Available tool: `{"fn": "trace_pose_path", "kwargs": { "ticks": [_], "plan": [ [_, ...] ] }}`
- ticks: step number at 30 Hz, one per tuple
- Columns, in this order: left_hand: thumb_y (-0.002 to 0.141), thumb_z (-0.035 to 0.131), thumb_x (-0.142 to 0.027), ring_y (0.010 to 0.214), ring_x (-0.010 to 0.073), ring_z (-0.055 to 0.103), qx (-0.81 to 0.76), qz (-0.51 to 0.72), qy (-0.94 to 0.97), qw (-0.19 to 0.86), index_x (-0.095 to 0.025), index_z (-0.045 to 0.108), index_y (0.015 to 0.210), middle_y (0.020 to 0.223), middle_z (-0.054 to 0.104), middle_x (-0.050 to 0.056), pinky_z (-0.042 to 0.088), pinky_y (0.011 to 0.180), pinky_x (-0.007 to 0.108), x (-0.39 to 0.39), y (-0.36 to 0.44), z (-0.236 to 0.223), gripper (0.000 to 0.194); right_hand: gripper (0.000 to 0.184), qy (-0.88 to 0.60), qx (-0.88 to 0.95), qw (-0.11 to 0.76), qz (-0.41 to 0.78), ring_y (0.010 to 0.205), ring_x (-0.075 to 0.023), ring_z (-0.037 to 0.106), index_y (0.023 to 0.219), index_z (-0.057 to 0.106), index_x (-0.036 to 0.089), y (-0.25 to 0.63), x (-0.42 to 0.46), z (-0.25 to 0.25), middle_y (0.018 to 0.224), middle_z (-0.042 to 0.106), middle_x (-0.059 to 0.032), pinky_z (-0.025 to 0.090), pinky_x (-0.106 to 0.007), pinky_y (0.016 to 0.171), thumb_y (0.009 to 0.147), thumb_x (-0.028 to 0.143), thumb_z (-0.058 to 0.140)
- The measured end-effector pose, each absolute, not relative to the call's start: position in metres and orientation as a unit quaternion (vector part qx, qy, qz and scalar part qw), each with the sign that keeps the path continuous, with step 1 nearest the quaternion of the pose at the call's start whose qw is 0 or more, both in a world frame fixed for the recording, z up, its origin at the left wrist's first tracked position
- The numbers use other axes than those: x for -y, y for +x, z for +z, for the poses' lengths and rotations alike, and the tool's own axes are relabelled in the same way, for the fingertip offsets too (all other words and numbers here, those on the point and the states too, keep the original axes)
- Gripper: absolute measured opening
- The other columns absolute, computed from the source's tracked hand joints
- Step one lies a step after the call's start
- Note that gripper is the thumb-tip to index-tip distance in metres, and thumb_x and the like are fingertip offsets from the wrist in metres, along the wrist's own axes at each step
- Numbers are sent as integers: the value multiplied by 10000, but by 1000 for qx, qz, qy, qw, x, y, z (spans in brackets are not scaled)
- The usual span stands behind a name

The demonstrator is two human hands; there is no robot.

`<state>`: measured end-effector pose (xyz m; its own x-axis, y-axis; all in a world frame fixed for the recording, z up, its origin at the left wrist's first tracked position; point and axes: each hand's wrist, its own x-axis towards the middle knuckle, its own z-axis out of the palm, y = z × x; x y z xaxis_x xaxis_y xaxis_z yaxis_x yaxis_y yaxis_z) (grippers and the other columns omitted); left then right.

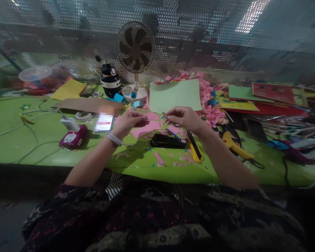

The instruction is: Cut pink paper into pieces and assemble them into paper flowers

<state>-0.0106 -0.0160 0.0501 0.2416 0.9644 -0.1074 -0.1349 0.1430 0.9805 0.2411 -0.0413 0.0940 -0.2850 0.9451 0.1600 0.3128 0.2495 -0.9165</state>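
My left hand, with a pale band on its wrist, hovers at the left side of pink paper pieces. Its fingertips are pinched together, and whatever they may hold is too small to make out. Opposite it, my right hand is also closed in a pinch, with a tiny dark bit at its fingertips that I cannot name. Between and below the hands lie a black stapler and a yellow cutter knife. Behind the right hand stands a pale green paper sheet against pink paper flowers.
A lit phone and a purple power adapter with cables lie at left. Behind are a fan and a dark bottle. A yellow glue gun and stacked coloured papers occupy the right. Scraps litter the front.
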Motion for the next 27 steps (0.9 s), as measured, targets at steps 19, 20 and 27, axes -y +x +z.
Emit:
{"fn": "trace_pose_path", "kwargs": {
  "ticks": [19, 20, 27],
  "plan": [
    [640, 927, -220, 636, 177, 721, -452, 304, 451, 707, -189, 702, 619, 711, 767, 76, 614, 679, 334, 52, -3, 3, 228, 171, -451, 731, 359, 365, 692, -178, 663, 842, 762, 202, 230, 60, 53, 760, 739, -34, 537, -353, 737, 785, 361, 740],
    [638, 928, -219, 628, 176, 717, -453, 304, 449, 708, -188, 695, 616, 705, 764, 76, 612, 678, 336, 52, -2, 3, 236, 160, -450, 734, 360, 359, 705, -178, 664, 843, 762, 199, 227, 59, 53, 778, 742, -40, 535, -353, 747, 794, 349, 733],
    [690, 890, -167, 625, 157, 711, -458, 300, 446, 708, -173, 691, 632, 720, 765, 76, 605, 710, 329, 54, -2, 4, 207, 145, -454, 769, 332, 303, 791, -183, 665, 919, 759, 163, 202, 39, 54, 899, 764, -71, 518, -347, 787, 846, 257, 677]
  ]
}}
